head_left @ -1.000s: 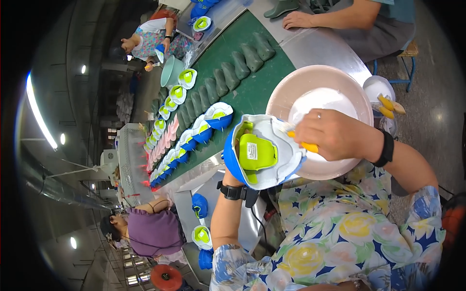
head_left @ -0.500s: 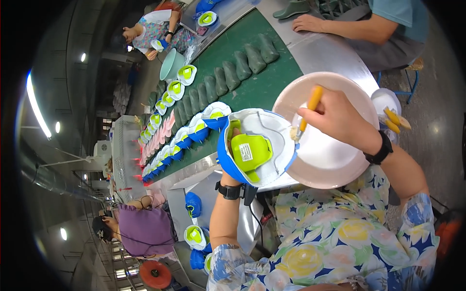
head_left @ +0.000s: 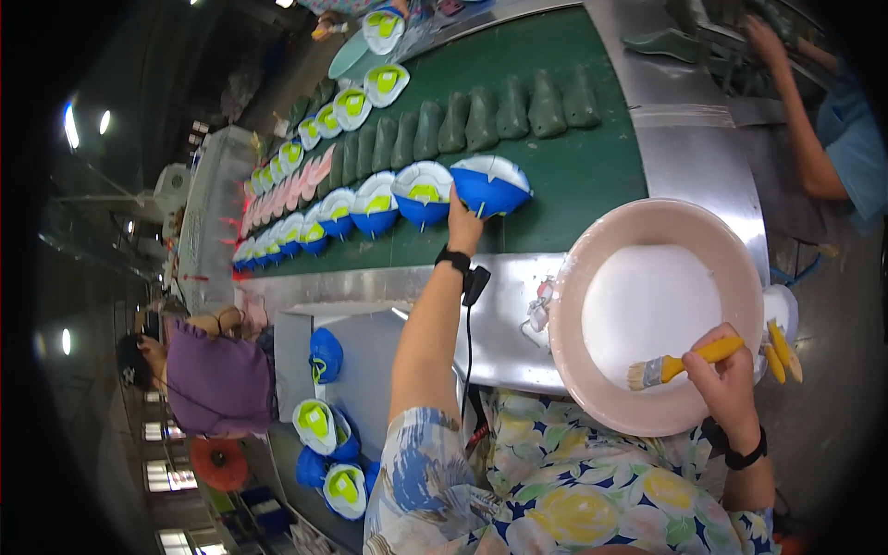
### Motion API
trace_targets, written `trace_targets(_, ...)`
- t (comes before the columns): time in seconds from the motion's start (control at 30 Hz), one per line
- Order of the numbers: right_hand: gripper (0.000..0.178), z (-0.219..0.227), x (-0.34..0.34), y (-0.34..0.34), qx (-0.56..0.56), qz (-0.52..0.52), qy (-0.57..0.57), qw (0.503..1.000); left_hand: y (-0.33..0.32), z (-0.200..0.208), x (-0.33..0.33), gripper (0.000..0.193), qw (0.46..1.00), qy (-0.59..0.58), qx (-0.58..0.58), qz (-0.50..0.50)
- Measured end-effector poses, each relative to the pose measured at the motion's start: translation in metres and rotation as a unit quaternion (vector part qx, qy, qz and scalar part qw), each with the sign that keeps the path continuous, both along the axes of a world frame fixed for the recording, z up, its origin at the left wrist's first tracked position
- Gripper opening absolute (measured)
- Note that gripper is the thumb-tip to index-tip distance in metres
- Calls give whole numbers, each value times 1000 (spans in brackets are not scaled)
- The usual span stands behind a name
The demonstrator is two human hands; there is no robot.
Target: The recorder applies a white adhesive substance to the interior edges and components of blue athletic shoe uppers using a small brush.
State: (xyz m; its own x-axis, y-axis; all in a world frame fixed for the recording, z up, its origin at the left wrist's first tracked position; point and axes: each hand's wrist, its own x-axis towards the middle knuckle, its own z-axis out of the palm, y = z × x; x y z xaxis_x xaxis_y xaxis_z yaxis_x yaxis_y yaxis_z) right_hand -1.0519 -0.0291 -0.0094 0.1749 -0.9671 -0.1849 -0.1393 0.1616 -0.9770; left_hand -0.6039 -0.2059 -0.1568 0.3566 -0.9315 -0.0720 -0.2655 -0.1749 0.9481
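My left hand [head_left: 464,225] reaches out over the green conveyor belt [head_left: 564,199], its fingers closed on a blue shoe upper [head_left: 490,190]. That upper stands at the near end of a row of similar ones, its blue outside turned toward me and its white lining showing along the top. Down at the right, my right hand [head_left: 728,388] grips a yellow-handled paintbrush [head_left: 675,368]. Its pale bristles point left, above the pink basin [head_left: 575,356], which holds white liquid [head_left: 647,301].
Dark green shoe lasts [head_left: 481,120] and pink pieces [head_left: 296,180] line the belt behind the uppers. More uppers [head_left: 315,424] lie on a grey surface at lower left. Spare brushes [head_left: 782,350] stand right of the basin. A co-worker's arm [head_left: 803,139] is at far right; a person in purple [head_left: 217,375] at left.
My left hand has carried the upper from beside the basin to the row's end on the belt, turning its blue side toward me. The brush has left the upper's edge and moved down over the basin.
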Motion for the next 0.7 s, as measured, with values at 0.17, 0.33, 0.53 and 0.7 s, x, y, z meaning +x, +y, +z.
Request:
trace_targets(0.17,10,-11,-11,6,8,27,34,999,42,27,19,87,924,-356,130,-52)
trace_targets(0.33,4,-31,-27,13,4,24,37,999,184,95,116,60,905,-424,22,-7)
trace_targets(0.53,4,-45,-20,8,-11,5,15,1000,457,175,196,74,708,-527,418,215)
trace_targets(0.7,12,-39,3,13,-94,-7,49,994,518,141,155,64,791,-461,379,137)
